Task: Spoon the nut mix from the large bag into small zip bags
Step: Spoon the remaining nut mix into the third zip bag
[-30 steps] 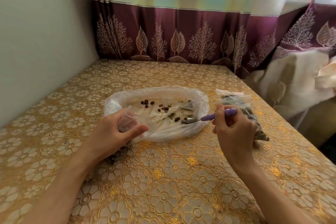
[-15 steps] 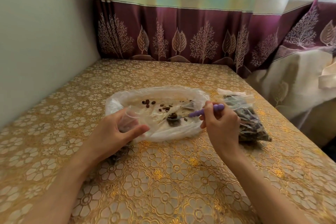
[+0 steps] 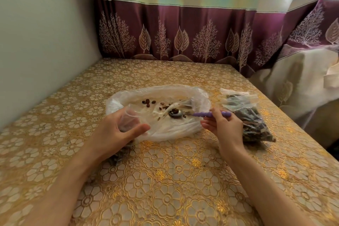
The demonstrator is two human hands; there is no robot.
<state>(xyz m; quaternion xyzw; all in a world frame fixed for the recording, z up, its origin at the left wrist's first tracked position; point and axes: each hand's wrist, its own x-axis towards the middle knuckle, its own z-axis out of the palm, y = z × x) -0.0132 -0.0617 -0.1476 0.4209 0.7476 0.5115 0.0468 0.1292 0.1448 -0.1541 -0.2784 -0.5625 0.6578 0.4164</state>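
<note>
Since half a second ago the right hand (image 3: 224, 128) has slid a little to the right along the near edge of the large bag (image 3: 159, 110), and the spoon (image 3: 200, 113) now lies flatter, its metal bowl holding a few dark pieces of nut mix (image 3: 175, 111). Its fingers are closed around the purple beaded handle, with the bowl pointing left into the bag. That bag is clear plastic, spread wide open in the middle of the worktop (image 3: 165, 180), which wears a gold flower-patterned cover; only scattered bits of mix remain on its floor, mostly toward the far side. The left hand (image 3: 117, 132) grips the mouth of a small zip bag (image 3: 128, 121), thumb and fingers pinching the clear plastic and holding it open at the near left edge of the large bag. Some dark mix shows under that hand against the worktop. To the right, just beyond the right hand, a filled zip bag (image 3: 247, 115) lies on its side, packed with dark mix. A plain wall stands on the left and a maroon-banded curtain (image 3: 183, 33) hangs along the far edge.
</note>
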